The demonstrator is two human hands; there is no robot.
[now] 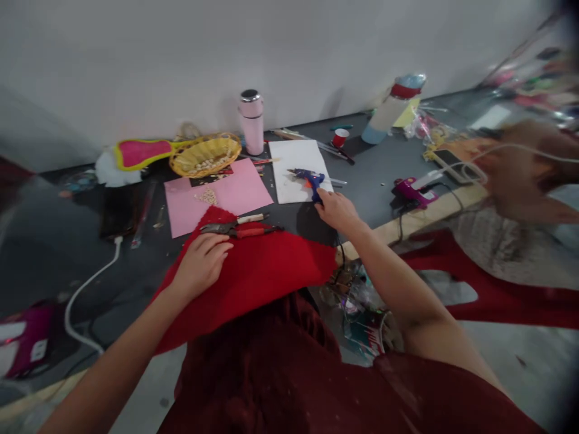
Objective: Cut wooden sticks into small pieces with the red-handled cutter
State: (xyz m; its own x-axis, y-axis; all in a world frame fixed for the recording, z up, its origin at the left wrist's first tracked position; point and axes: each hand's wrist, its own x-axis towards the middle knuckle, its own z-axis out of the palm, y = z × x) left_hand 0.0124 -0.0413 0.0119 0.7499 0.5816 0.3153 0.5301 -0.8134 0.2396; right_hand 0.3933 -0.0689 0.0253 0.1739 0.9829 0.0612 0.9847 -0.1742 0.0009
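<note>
My right hand (pixel 338 212) is closed around the handle end of a blue glue gun (pixel 315 182), whose nozzle points left over a white sheet (pixel 298 154). My left hand (pixel 203 262) rests flat on a red felt cloth (pixel 266 262), fingers extended. Just beyond its fingertips lie pliers (pixel 239 228) with one red and one pale handle. The cloth hangs over the table's near edge toward my lap. Its far corner touches a pink sheet (pixel 246 181) that bears a small heap of pale beads or seeds (pixel 207 196).
A yellow basket (pixel 205 154) with small pale pieces and a pink flask (pixel 252 123) stand by the wall. Right of the white sheet are a red thread spool (pixel 340 138) and a bottle (pixel 384 114). A phone (pixel 118 211) with a white cable lies left. Another person's arm is at right.
</note>
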